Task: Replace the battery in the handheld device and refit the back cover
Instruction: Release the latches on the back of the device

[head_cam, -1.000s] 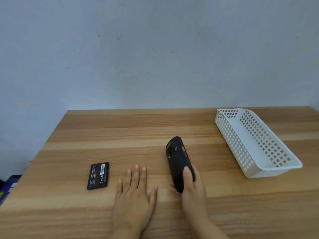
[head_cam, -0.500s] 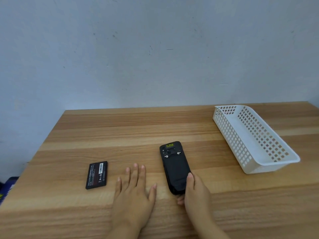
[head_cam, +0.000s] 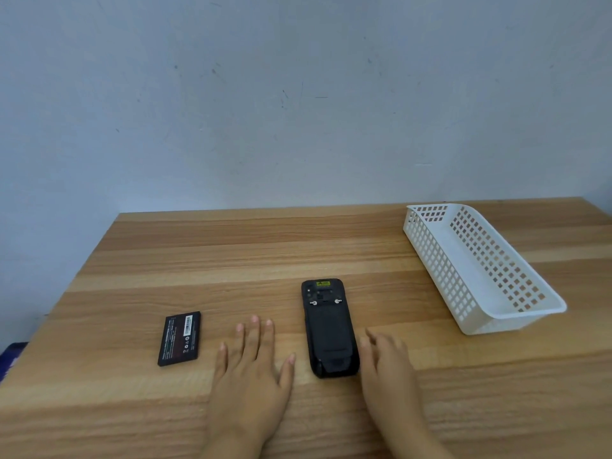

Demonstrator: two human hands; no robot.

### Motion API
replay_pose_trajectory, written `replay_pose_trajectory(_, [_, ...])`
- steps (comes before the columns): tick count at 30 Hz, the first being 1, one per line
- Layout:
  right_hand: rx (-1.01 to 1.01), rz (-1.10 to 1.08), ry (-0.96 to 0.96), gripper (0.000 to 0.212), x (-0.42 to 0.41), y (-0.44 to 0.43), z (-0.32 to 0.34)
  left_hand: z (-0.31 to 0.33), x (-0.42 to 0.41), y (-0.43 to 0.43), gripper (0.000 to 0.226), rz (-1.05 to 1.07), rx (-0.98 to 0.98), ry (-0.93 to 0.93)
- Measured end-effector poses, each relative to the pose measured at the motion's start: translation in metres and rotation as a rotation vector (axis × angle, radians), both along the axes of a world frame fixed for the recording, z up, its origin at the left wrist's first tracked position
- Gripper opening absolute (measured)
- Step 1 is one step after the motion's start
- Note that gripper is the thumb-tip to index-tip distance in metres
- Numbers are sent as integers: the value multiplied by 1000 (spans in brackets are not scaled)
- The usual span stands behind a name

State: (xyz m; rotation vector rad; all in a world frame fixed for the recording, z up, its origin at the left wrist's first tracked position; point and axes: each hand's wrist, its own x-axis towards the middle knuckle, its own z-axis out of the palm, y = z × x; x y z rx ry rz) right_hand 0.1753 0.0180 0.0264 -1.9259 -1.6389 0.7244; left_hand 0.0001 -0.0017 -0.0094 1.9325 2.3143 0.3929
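Observation:
A black handheld device (head_cam: 329, 326) lies back-up on the wooden table (head_cam: 298, 246), its cover on, with a yellow label and two silver screws near its far end. A flat black battery (head_cam: 179, 338) lies apart at the left. My left hand (head_cam: 253, 366) rests flat on the table between battery and device, fingers spread, holding nothing. My right hand (head_cam: 385, 362) lies just right of the device's near end, fingers loose and slightly blurred, not gripping it.
An empty white perforated plastic basket (head_cam: 516, 314) stands at the right, angled toward the back. A pale wall rises behind the table's far edge. The table's left edge drops off beyond the battery, with something blue (head_cam: 10, 356) below it.
The device was tilted on its side under my right hand; it was laid flat, back up. My right hand has let go and slid off to the right. My left hand stayed put.

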Motion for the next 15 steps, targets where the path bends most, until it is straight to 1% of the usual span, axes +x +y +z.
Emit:
replay_pose_trajectory(1, [45,32,-99,42,8,4,0,0,0,0,73,-1,-4,7])
replay_pose_trajectory(2, [50,75,-211,45,16,9,1,0,0,0,74,0,-9,13])
replay_pose_trajectory(4, [-33,170,-416,51,28,19,-2,1,0,1,74,2,-16,18])
replay_pose_trajectory(5, [-91,204,-467,53,32,22,-3,1,0,2,74,1,-18,20])
replay_pose_trajectory(7, [-156,221,-503,53,34,23,-8,1,0,2,74,2,-20,16])
replay_pose_trajectory(15, [-147,211,-506,52,35,24,-11,3,0,1,73,-2,-35,19])
